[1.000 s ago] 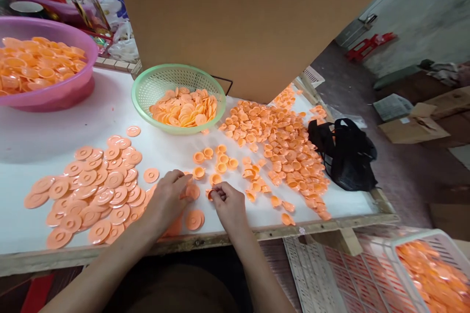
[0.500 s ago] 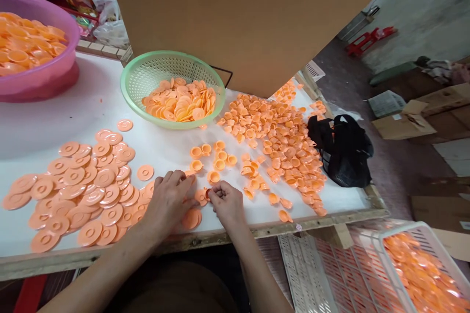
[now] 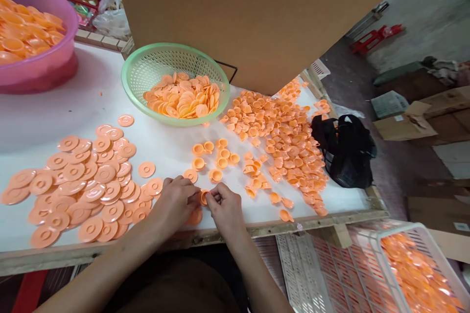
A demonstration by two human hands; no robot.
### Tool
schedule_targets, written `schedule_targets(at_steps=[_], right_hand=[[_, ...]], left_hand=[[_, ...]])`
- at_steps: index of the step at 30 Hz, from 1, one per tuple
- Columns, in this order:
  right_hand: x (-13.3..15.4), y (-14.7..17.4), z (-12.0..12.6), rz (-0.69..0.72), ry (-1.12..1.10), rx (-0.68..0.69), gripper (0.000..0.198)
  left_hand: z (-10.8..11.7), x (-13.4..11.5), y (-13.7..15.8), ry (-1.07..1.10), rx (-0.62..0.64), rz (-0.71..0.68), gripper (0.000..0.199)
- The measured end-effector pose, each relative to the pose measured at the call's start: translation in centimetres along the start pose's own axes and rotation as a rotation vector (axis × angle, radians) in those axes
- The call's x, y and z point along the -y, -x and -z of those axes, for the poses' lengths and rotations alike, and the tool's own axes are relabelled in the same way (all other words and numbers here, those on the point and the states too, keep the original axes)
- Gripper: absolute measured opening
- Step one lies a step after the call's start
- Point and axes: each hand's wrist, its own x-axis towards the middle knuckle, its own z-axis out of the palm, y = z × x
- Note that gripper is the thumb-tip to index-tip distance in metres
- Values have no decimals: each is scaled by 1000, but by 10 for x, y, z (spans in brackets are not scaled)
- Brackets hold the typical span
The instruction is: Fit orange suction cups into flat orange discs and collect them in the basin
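A small orange toy cup (image 3: 204, 197) is between my two hands near the table's front edge. My right hand (image 3: 226, 209) pinches its right side between thumb and forefinger. From the other side, my left hand (image 3: 178, 201) has bent fingers closed at the cup's left edge; its fingertips are partly hidden. Under my left hand lies an orange toy saucer (image 3: 194, 217), partly covered. Just beyond the hands is a loose saucer (image 3: 190, 175), with several toy cups (image 3: 216, 175) behind it.
Many saucers (image 3: 105, 174) spread out at left. A green colander (image 3: 128, 89) holds more discs, beside a pink basin (image 3: 71, 39) of orange pieces. Piled cups (image 3: 279, 127) lie at right near a black bag (image 3: 348, 156). A cardboard box (image 3: 257, 19) stands behind; a white crate (image 3: 378, 249) sits lower right.
My hands have come closer together. The cup in my right hand has shifted slightly left to my left fingers and now shows its open top. A saucer beyond my left hand is uncovered.
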Motion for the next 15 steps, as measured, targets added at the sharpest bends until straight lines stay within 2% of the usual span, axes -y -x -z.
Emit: schedule_targets(at_steps=[3,10,12,15], right_hand=[[-5,1,0,-54,-77,-8,18],[-6,0,10,-256,-185,32,18],[-6,0,9,-238,-156,20,18],[-5,1,3,-134,-71,8,18]], left_hand=[[4,2,0,-2,29,0,15],[-1,-2,0,-68,-33,-27,12],[-3,-4,1,-72,-40,-30,11],[-4,-5,2,-78,-42,-41,13]])
